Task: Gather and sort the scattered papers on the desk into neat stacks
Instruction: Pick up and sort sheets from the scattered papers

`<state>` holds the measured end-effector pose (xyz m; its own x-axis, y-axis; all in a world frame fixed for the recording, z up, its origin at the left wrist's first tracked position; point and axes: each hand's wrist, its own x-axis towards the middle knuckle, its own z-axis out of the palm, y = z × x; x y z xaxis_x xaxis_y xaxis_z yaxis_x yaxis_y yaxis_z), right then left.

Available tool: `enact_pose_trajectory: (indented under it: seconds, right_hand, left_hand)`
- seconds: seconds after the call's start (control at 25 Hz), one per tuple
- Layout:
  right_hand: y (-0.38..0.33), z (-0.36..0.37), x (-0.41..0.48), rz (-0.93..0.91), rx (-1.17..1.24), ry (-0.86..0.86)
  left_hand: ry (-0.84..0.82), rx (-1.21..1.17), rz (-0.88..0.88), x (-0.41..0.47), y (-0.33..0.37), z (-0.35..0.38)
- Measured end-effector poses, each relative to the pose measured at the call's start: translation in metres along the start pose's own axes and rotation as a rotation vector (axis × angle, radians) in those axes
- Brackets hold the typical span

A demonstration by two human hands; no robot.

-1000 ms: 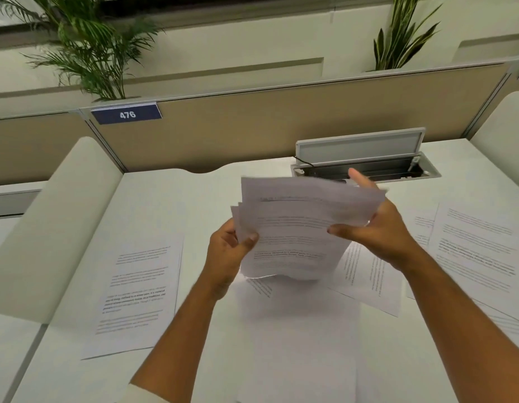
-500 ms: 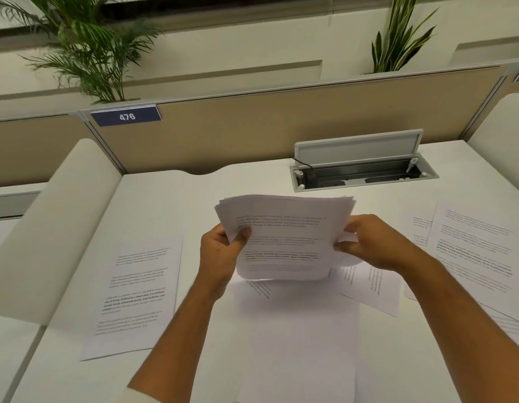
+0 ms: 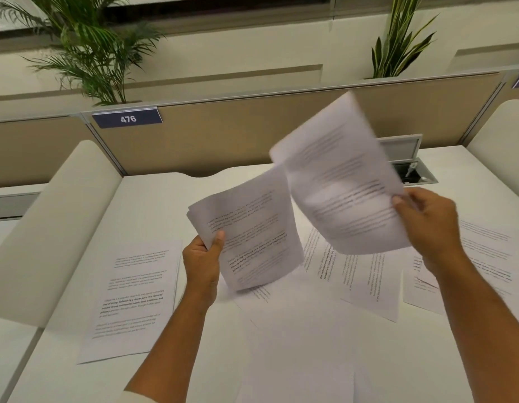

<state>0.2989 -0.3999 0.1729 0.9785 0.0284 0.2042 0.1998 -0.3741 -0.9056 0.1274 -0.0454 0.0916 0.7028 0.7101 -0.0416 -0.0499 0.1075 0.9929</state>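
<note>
My left hand (image 3: pixel 203 261) grips a small bundle of printed papers (image 3: pixel 252 231) by its lower left corner, held above the white desk (image 3: pixel 165 196). My right hand (image 3: pixel 426 222) pinches a separate blurred sheet (image 3: pixel 339 181) by its right edge, lifted up and to the right of the bundle. One printed sheet (image 3: pixel 133 298) lies flat on the desk at the left. Several sheets (image 3: pixel 365 280) lie overlapping under and between my arms, and more papers (image 3: pixel 485 257) spread at the right. A blank sheet (image 3: pixel 299 359) lies near the front edge.
An open cable tray with a raised lid (image 3: pixel 412 167) is sunk in the desk at the back right. A tan partition (image 3: pixel 223 135) with a "476" plate (image 3: pixel 127 119) bounds the rear. Curved white dividers (image 3: pixel 49 228) flank both sides. Plants stand beyond the partition.
The single stack held by both hands has split: my right hand pulled a sheet away up and to the right, while my left hand keeps the remaining bundle.
</note>
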Motion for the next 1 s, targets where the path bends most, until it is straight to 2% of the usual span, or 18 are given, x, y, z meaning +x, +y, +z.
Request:
enact_pose_trajectory:
  seconds: [0.08,0.2,0.44,0.56,0.72,1.0]
  right_hand:
    - [-0.010,-0.004,-0.002,0.027,0.290,0.102]
    - [-0.016,0.005,-0.011,0.018,0.503,0.045]
    - [0.018,0.061,-0.043,0.119,0.382,-0.307]
    - [0.033,0.082,-0.054,0.146,0.454,-0.475]
    - [0.046,0.102,-0.053,0.261,0.393,-0.433]
    - [0.049,0.118,-0.064,0.277,0.328,-0.358]
  left_hand:
    - [-0.007,-0.031,-0.032,0.000,-0.002,0.002]
    - [-0.022,-0.051,-0.058,0.001,-0.002,0.007]
    - [-0.150,-0.058,-0.061,0.002,0.006,0.015]
    - [-0.182,-0.025,-0.102,0.002,0.009,0.018]
    - [-0.207,-0.099,-0.164,0.002,0.007,0.017]
    - [-0.185,-0.147,-0.176,0.001,0.003,0.022]
